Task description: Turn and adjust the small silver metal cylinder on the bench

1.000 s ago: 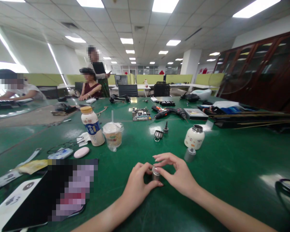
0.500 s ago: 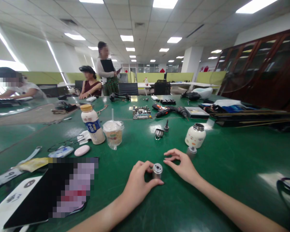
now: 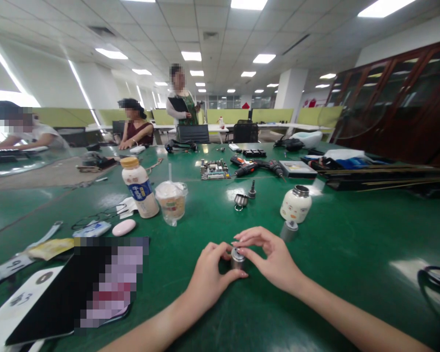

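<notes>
A small metal cylinder [image 3: 237, 262] with holes in its top stands upright on the green table. My left hand [image 3: 209, 274] is closed around it, thumb on the near side and fingers behind. Above it, my right hand [image 3: 276, 256] brings thumb and fingertips together in a pinch at the top face. Whatever those tips hold, if anything, is too small to make out. Beyond my right hand is a similar metal cylinder [image 3: 289, 231], standing in front of a lidless white bottle [image 3: 295, 205] with a printed pattern.
On the left are a tablet [image 3: 55, 293], a pink oval object [image 3: 123, 227], a drink bottle [image 3: 140, 190] and a plastic cup [image 3: 171, 203]. Ahead lie a steel cup-shaped part [image 3: 241, 201], a circuit board [image 3: 214, 170] and power drills [image 3: 246, 169]. Several people are farther back.
My right hand has moved left, bringing its fingertips to the cylinder's top. My left hand keeps its grip. In the background, the standing person has shifted right.
</notes>
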Tool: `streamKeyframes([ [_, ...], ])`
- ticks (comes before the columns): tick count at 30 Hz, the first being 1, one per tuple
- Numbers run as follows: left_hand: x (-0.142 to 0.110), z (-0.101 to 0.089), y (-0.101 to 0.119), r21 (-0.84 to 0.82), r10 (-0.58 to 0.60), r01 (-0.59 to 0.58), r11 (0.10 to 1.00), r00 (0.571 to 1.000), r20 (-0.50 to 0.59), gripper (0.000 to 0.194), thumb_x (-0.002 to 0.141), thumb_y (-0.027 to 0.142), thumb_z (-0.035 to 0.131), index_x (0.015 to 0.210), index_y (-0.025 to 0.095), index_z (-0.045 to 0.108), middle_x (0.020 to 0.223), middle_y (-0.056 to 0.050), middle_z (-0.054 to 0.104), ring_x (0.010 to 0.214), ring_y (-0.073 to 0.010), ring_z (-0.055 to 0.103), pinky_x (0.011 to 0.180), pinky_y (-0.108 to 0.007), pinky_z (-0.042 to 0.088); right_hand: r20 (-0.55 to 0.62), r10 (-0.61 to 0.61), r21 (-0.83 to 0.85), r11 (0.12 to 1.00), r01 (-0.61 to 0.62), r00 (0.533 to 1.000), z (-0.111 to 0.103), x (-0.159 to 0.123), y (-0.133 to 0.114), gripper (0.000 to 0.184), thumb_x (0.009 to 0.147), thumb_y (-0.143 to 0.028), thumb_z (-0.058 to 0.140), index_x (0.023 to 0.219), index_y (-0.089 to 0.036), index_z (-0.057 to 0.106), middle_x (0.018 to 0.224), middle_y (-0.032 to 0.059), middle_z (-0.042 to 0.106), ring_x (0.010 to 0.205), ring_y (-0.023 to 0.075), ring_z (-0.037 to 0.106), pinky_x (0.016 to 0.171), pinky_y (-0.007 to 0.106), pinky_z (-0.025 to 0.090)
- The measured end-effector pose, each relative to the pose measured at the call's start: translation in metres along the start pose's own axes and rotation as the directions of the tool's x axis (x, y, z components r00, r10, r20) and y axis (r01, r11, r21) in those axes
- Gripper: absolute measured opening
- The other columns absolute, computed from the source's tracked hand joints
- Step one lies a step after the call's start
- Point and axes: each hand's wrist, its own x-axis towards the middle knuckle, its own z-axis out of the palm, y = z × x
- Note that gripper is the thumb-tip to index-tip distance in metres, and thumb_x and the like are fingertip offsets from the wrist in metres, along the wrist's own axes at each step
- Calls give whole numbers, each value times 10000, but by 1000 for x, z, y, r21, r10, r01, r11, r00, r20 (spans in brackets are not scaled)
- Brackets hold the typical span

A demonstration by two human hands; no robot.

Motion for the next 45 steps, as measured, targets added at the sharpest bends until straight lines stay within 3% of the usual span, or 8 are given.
streamKeyframes([
  [7, 0, -1, 2, -5, -7, 7, 1000, 1000, -7, 322, 668, 361, 830, 872, 190, 649, 832, -25, 619, 825, -211, 577, 740, -316, 454, 28, -14, -137, 990, 17, 1000, 0, -2, -5, 87, 826, -141, 656, 881, -208, 656, 950, 34, 693, 897, 180, 677, 849, 343, 543],
  [12, 0, -2, 3, -7, -15, 15, 1000, 1000, -4, 329, 656, 363, 837, 880, 204, 658, 840, -23, 633, 836, -215, 579, 753, -324, 456, -82, -61, -221, 974, 41, 995, -3, -2, -5, 89, 862, -197, 631, 947, -220, 618, 923, 21, 672, 774, 152, 651, 783, 332, 533],
  [19, -1, 0, 0, -20, 5, -5, 1000, 1000, -17, 308, 673, 346, 827, 882, 203, 653, 829, -20, 623, 831, -210, 578, 750, -319, 459, 10, -69, -178, 982, 69, 998, 3, -4, -7, 117, 823, -131, 662, 903, -216, 659, 1026, 46, 701, 1022, 197, 662, 937, 367, 515],
  [23, -1, -1, 0, -13, 11, -11, 1000, 1000, -11, 329, 668, 388, 825, 881, 210, 647, 834, -20, 628, 837, -211, 577, 757, -321, 460, -138, -121, -129, 986, 103, 983, -2, 2, -2, 66, 814, -172, 690, 833, -212, 642, 927, 39, 703, 962, 198, 683, 878, 352, 550],
  [26, -1, -2, 2, -4, 1, -1, 1000, 1000, -11, 329, 670, 394, 822, 879, 210, 647, 840, -22, 628, 838, -211, 576, 758, -324, 461, -193, -52, -166, 986, 20, 980, -15, 7, 12, 117, 804, -210, 702, 894, -204, 628, 954, 51, 708, 895, 200, 705, 860, 368, 556],
  [33, -1, -2, 4, 2, -12, 12, 1000, 1000, -8, 320, 666, 374, 828, 877, 207, 656, 845, -25, 630, 840, -214, 580, 762, -323, 459, -19, 192, -269, 944, -190, 981, -31, 4, 38, 145, 791, -179, 675, 931, -172, 643, 960, 61, 720, 847, 209, 722, 825, 385, 567],
  [39, 0, -2, 2, 11, 0, 0, 1000, 1000, -4, 332, 666, 392, 826, 879, 202, 656, 840, -28, 636, 836, -216, 579, 753, -320, 457, -128, 28, -77, 996, -38, 991, -17, 4, 18, 137, 811, -225, 703, 916, -194, 621, 994, 58, 706, 900, 199, 714, 892, 377, 560],
  [45, 0, -1, 2, 16, 18, -18, 1000, 1000, -8, 321, 672, 385, 824, 861, 197, 646, 821, -25, 639, 824, -214, 578, 738, -315, 458, -36, -24, -10, 1000, 24, 999, -1, -2, -3, 70, 820, -198, 693, 866, -206, 641, 951, 42, 701, 913, 189, 697, 870, 356, 572],
])
